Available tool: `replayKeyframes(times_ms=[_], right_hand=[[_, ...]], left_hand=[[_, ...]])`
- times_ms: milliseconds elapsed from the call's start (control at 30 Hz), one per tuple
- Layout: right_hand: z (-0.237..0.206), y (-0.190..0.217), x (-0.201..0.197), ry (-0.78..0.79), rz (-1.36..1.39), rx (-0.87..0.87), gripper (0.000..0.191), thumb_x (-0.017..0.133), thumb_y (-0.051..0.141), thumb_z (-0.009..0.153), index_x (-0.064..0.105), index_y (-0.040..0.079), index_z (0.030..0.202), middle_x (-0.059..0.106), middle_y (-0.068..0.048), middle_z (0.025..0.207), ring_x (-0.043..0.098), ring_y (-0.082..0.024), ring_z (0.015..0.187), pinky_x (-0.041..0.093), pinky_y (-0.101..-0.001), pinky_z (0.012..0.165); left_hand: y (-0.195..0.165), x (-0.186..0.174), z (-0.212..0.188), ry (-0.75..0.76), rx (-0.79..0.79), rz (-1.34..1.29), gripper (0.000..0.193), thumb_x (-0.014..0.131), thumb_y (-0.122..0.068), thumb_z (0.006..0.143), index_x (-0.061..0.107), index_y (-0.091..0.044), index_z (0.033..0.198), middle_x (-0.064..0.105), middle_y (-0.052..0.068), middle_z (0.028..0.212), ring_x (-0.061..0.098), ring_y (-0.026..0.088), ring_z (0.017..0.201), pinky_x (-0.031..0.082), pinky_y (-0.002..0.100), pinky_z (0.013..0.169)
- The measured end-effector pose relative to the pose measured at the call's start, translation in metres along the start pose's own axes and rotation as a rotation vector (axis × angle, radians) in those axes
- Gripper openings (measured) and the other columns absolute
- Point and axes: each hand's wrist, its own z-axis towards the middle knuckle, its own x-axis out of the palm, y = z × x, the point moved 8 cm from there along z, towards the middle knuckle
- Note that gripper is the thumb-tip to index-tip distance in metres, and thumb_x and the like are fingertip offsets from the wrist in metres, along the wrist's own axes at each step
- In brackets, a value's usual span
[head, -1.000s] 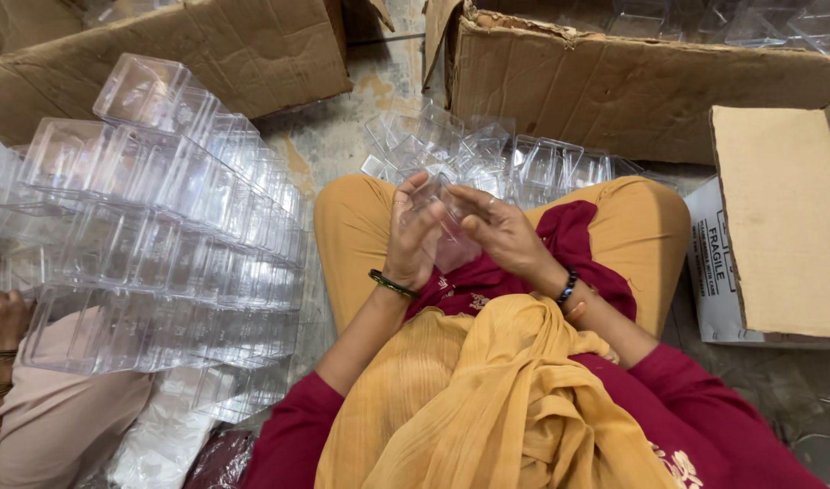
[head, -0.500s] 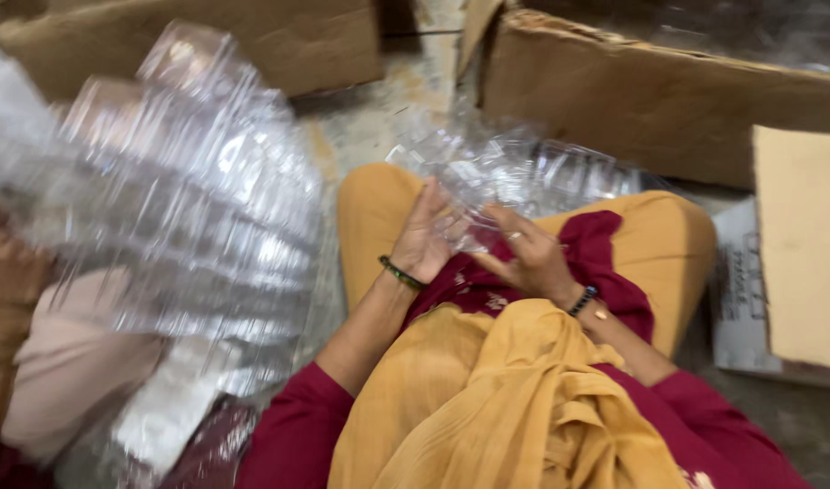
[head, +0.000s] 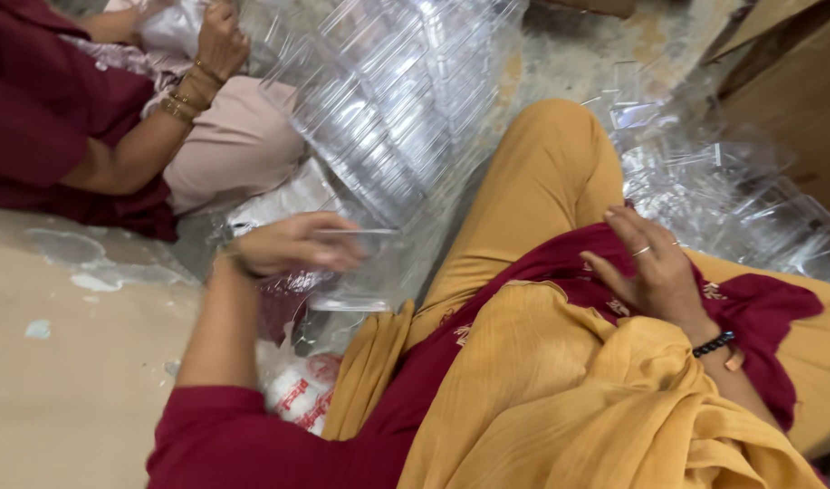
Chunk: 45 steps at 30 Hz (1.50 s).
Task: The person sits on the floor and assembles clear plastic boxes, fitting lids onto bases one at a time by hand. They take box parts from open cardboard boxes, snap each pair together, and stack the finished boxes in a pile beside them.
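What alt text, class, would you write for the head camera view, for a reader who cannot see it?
A seated person's left hand holds a clear plastic container beside a tall stack of clear plastic containers, while the right hand rests open on a maroon tunic. A second person's hand touches plastic at top left.

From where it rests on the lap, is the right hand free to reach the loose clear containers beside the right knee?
Probably yes: the right hand lies open and empty on the lap, and nothing stands between it and the loose clear containers.

left hand (head: 292,244) motion-blurred, cardboard box (head: 786,81) cut off
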Motion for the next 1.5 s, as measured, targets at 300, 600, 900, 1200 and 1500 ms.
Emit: replayKeyframes(times_ms=[300,600,900,1200,1500], right_hand=[[-0.025,-0.022,0.024,0.119,-0.024,0.107,0.053,0.081,0.017,0.086,0.061,0.004,0.133,0.068,-0.019,0.125,0.069,-0.037,0.107,0.057,-0.0429,0.09],[-0.045,-0.043,0.043,0.223,-0.002,0.239,0.045,0.078,0.021,0.089,0.064,0.004,0.127,0.07,-0.019,0.119,0.07,-0.039,0.099,0.058,-0.0433,0.081],[-0.049,-0.055,0.04,0.216,0.008,0.276,0.04,0.077,0.021,0.09,0.066,0.002,0.123,0.07,-0.019,0.117,0.071,-0.038,0.097,0.058,-0.0436,0.078],[-0.05,-0.071,0.023,0.181,-0.019,0.342,0.034,0.076,0.019,0.09,0.068,0.002,0.119,0.072,-0.018,0.113,0.07,-0.038,0.097,0.058,-0.0441,0.081],[-0.044,-0.104,0.005,0.188,-0.127,0.413,0.034,0.075,0.019,0.092,0.07,0.005,0.122,0.071,-0.019,0.111,0.07,-0.038,0.092,0.057,-0.0457,0.078]], left_hand=[[0.133,-0.179,-0.063,-0.709,-0.039,-0.294,0.04,0.072,-0.015,0.092,0.055,-0.004,0.126,0.068,0.013,0.122,0.067,0.024,0.11,0.056,0.04,0.097],[0.142,-0.193,0.0,-0.916,-0.174,-0.08,0.092,0.075,-0.036,0.09,0.021,0.001,0.154,0.045,0.019,0.152,0.052,0.034,0.132,0.047,0.043,0.107],[0.143,-0.187,0.017,-0.75,-0.107,-0.135,0.095,0.075,-0.022,0.086,0.019,-0.004,0.161,0.039,0.02,0.15,0.046,0.03,0.132,0.044,0.048,0.11],[0.039,-0.119,-0.021,-0.723,-0.631,1.315,0.071,0.077,-0.042,0.1,0.054,0.01,0.141,0.064,0.032,0.135,0.061,0.036,0.128,0.048,0.041,0.108],[-0.141,0.342,0.072,0.571,0.825,0.455,0.029,0.054,-0.017,0.104,0.067,-0.001,0.124,0.074,0.012,0.119,0.072,0.02,0.11,0.057,0.033,0.096]])
